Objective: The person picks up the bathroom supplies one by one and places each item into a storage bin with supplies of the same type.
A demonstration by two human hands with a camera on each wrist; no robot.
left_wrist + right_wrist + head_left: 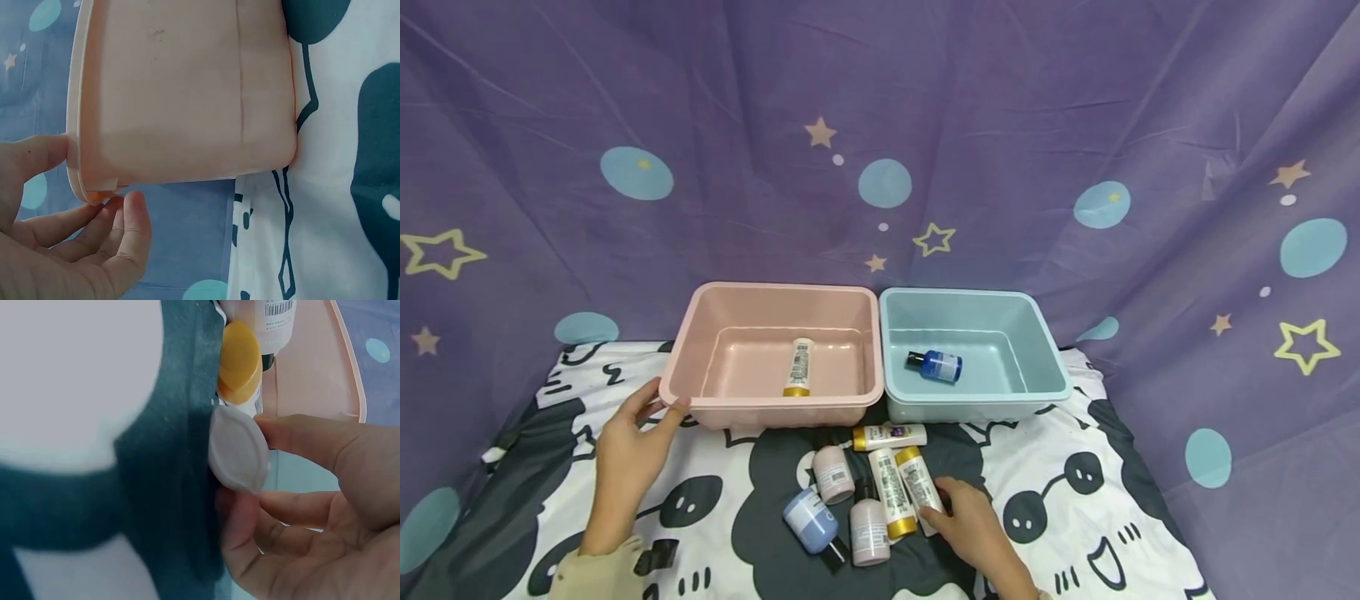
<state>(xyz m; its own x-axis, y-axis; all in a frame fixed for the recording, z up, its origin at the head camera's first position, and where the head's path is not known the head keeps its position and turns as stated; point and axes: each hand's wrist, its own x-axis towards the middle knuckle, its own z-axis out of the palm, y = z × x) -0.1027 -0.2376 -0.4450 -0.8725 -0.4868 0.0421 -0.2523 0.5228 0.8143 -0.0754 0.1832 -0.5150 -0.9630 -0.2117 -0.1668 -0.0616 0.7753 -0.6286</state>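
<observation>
My left hand (632, 450) holds the front left corner of the pink bin (775, 412); in the left wrist view the thumb is at the rim and the fingers curl beneath it. With thumb and fingers, my right hand (973, 529) pinches a white tube with a yellow cap (919, 479) near its flat end (240, 450). Beside that tube lies another white tube (891, 487), its yellow cap (239, 359) facing the opposite way. A third tube (891, 437) lies crosswise by the bins. Left of them are two pale pink bottles (870, 533) and a light blue bottle (811, 521) with a black cap.
To the pink bin's right stands a light blue bin (977, 408), with a dark blue bottle (938, 366) inside. One yellow-capped tube (799, 367) lies in the pink bin. A purple curtain (1000, 125) hangs behind, and a black-and-white patterned cloth (1060, 517) lies underneath.
</observation>
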